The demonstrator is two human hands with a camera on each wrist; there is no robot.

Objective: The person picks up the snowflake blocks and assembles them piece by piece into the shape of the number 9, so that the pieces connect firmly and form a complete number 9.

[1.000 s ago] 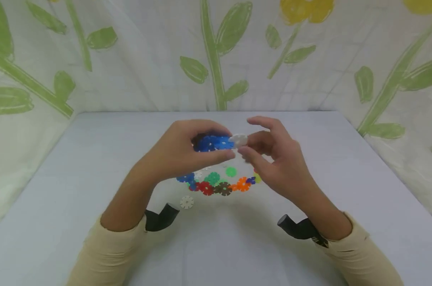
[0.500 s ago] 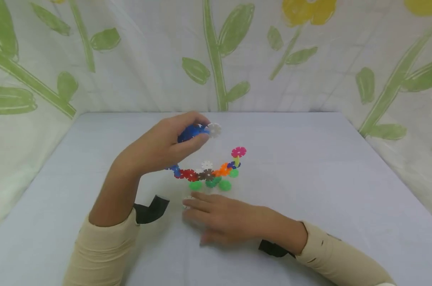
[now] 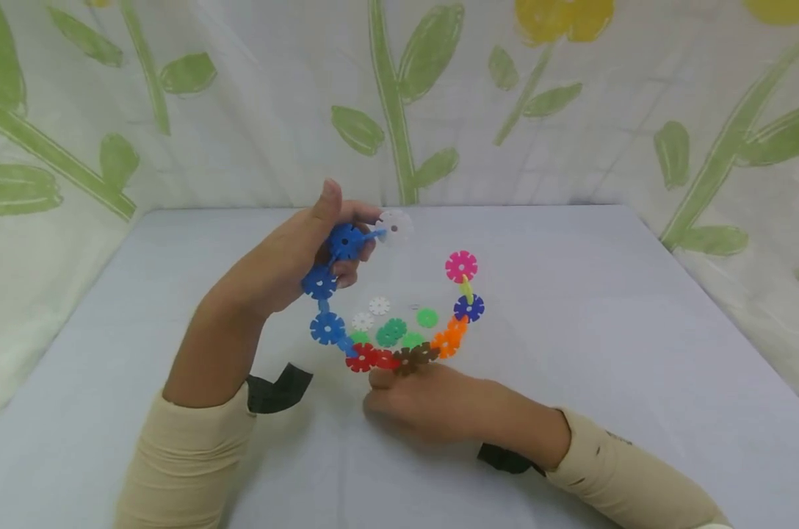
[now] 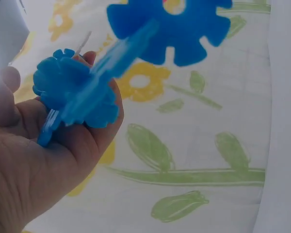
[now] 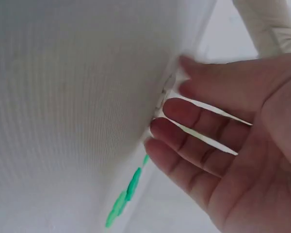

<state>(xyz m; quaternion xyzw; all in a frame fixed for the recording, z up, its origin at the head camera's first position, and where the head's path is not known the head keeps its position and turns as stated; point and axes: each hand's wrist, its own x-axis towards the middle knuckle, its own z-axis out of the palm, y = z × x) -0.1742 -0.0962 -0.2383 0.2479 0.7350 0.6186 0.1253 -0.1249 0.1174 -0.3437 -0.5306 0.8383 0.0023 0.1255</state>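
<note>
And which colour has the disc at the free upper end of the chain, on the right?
Pink plastic snowflake disc, clearest in the head view.

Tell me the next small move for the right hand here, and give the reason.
Probably pinch the loose white plastic snowflake disc under the right hand's fingertips and lift it. The wrist view shows straight fingers pressing a thin pale disc flat on the white tablecloth, not yet gripped, while the left hand holds the curved chain of coloured snowflake discs up by its blue end.

chain (image 3: 399,323): blue, red, brown, orange, pink, white discs | table (image 3: 604,330): pale grey | backdrop (image 3: 571,132): green leaves, yellow flowers
</note>
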